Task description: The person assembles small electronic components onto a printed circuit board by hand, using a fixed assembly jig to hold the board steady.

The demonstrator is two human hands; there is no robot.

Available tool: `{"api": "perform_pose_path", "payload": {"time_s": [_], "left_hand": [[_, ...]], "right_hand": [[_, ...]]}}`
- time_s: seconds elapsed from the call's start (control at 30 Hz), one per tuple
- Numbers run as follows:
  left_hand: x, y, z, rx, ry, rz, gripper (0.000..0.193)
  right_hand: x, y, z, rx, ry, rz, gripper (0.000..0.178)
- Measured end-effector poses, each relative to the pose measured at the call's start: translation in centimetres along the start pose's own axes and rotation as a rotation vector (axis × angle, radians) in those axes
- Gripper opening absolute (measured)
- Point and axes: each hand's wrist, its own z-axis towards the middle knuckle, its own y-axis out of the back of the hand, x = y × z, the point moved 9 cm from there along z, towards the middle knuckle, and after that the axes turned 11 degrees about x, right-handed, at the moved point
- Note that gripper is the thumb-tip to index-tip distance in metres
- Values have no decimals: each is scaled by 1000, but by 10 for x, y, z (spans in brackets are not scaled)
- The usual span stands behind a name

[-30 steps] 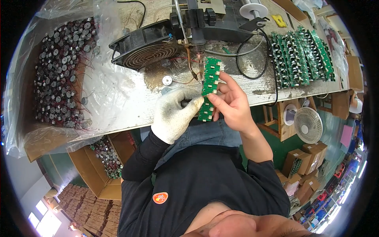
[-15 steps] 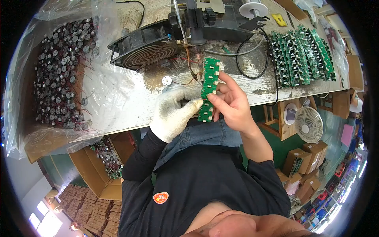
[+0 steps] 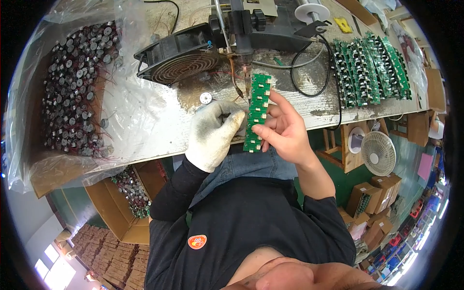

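Observation:
A long green circuit board (image 3: 257, 113) with a row of small white connectors stands nearly upright in the picture, and my bare right hand (image 3: 285, 128) grips its right edge, thumb on its face. Just left of it, my left hand (image 3: 212, 130), in a soiled white glove, is closed with thumb and forefinger pinched together; what lies between them is hidden. The tip of a soldering iron (image 3: 239, 91) points down beside the board's upper left. Beyond my gloved fingers a small round silver motor (image 3: 206, 98) lies on the white worktable (image 3: 169, 128).
A black fan (image 3: 181, 63) and the soldering stand (image 3: 239, 29) occupy the table's back. Many small motors with red wires fill a plastic-lined box (image 3: 77, 92) at left. Stacked circuit boards (image 3: 369, 70) stand at right, near a black cable (image 3: 309, 94).
My left hand has drawn slightly away from the board, its pinched fingers now apart from the board's left edge. The board has shifted slightly right and nearer to me in my right hand.

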Motion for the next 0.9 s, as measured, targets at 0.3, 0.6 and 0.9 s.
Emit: {"api": "perform_pose_path", "payload": {"time_s": [0.3, 0.6, 0.9], "left_hand": [[-2, 4, -2, -61, -11, 26, 14], [-13, 3, 1, -29, -15, 90, 14], [-17, 2, 3, -29, -11, -17, 14]], "right_hand": [[-1, -3, -2, 9, -7, 17, 72], [-2, -3, -2, 10, 17, -15, 71], [4, -5, 1, -1, 21, -10, 70]]}}
